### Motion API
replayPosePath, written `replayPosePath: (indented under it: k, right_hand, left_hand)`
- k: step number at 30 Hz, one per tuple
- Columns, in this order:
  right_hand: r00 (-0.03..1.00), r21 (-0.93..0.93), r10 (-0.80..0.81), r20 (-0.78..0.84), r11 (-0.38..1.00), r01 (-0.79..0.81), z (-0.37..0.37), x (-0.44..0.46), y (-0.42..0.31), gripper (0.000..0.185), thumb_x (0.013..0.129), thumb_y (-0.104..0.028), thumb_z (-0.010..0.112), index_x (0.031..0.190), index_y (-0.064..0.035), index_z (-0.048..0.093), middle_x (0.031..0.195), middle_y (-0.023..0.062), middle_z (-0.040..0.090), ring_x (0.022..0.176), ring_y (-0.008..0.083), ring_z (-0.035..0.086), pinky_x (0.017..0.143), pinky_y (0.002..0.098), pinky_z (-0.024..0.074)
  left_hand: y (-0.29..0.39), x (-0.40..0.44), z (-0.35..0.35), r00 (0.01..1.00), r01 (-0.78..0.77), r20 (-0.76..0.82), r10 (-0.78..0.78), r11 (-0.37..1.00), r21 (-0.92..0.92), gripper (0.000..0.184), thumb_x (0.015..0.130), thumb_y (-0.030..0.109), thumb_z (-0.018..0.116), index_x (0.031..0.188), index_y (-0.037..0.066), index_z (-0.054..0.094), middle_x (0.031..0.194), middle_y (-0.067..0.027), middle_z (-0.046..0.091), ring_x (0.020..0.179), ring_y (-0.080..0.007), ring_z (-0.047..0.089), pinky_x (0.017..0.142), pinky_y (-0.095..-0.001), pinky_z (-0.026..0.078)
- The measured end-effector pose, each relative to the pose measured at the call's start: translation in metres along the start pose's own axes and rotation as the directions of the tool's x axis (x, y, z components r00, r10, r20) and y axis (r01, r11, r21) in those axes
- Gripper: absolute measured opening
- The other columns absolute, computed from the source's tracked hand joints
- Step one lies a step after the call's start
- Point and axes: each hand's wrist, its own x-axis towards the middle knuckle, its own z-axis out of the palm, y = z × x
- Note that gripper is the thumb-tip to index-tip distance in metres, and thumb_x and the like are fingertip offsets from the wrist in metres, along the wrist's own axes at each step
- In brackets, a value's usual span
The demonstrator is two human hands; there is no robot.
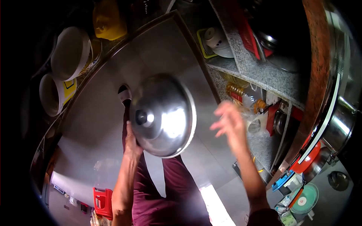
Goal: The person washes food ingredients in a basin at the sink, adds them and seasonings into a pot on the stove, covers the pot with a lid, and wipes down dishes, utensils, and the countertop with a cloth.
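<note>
A round shiny metal lid [171, 113] with a dark knob hangs in front of my legs, its domed side towards me. My left hand [132, 140] grips it at the lower left edge, with the thumb against the metal and the other fingers mostly hidden behind it. To the right of the lid, my right hand [228, 122] is in the air with its fingers apart. It touches nothing and is slightly blurred.
On the right are stone shelves [256, 81] with bowls [214, 37], an oil bottle [235, 90] and a steel pot [340, 124]. White buckets [71, 52] stand at the upper left, near a yellow container [108, 20]. A red plastic stool [102, 202] is at the lower left.
</note>
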Motion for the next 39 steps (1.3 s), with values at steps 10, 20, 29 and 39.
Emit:
replayPosePath:
  k: [10, 20, 29, 39]
  right_hand:
    - [0.833, 0.489, 0.04, -0.552, 0.824, 0.285, -0.174, 0.25, -0.051, 0.03, 0.084, -0.02, 0.059, 0.101, -0.0005, 0.045, 0.088, 0.0166, 0.054, 0.066, 0.0253, 0.061, 0.047, 0.0295, 0.0475]
    - [0.669, 0.286, -0.065, -0.741, 0.87, 0.402, -0.205, 0.213, -0.042, 0.021, 0.088, -0.019, 0.054, 0.096, -0.0027, 0.045, 0.082, 0.0135, 0.056, 0.058, 0.018, 0.058, 0.043, 0.0243, 0.0412]
    - [0.738, 0.411, 0.107, -0.666, 0.879, 0.244, -0.201, 0.25, -0.026, 0.025, 0.089, -0.014, 0.05, 0.103, 0.0053, 0.043, 0.09, 0.0215, 0.055, 0.074, 0.0318, 0.064, 0.062, 0.0359, 0.0567]
    - [0.55, 0.402, 0.159, -0.82, 0.843, 0.356, -0.184, 0.273, -0.028, 0.026, 0.085, 0.001, 0.049, 0.104, 0.0163, 0.04, 0.092, 0.0273, 0.052, 0.071, 0.0362, 0.062, 0.062, 0.0398, 0.059]
  left_hand:
    - [-0.034, -0.033, -0.087, 0.99, 0.143, -0.014, -0.144, 0.989, -0.022, 0.059, 0.09, 0.053, 0.031, 0.127, 0.008, 0.04, 0.126, -0.0097, 0.046, 0.114, -0.0258, 0.045, 0.098, -0.0418, 0.037]
    - [-0.048, -0.038, -0.116, 0.949, 0.312, -0.044, -0.311, 0.95, 0.025, 0.062, 0.085, 0.056, 0.042, 0.12, 0.006, 0.046, 0.114, -0.0101, 0.055, 0.101, -0.0239, 0.053, 0.089, -0.0392, 0.044]
    - [-0.05, -0.033, -0.129, 0.95, 0.31, -0.047, -0.308, 0.95, 0.043, 0.064, 0.083, 0.058, 0.044, 0.119, 0.006, 0.047, 0.114, -0.0104, 0.055, 0.101, -0.0239, 0.054, 0.088, -0.0395, 0.044]
    - [-0.049, -0.037, -0.104, 0.947, 0.316, -0.074, -0.313, 0.948, 0.038, 0.066, 0.083, 0.059, 0.043, 0.123, 0.006, 0.044, 0.116, -0.0111, 0.053, 0.104, -0.0253, 0.052, 0.09, -0.0422, 0.044]
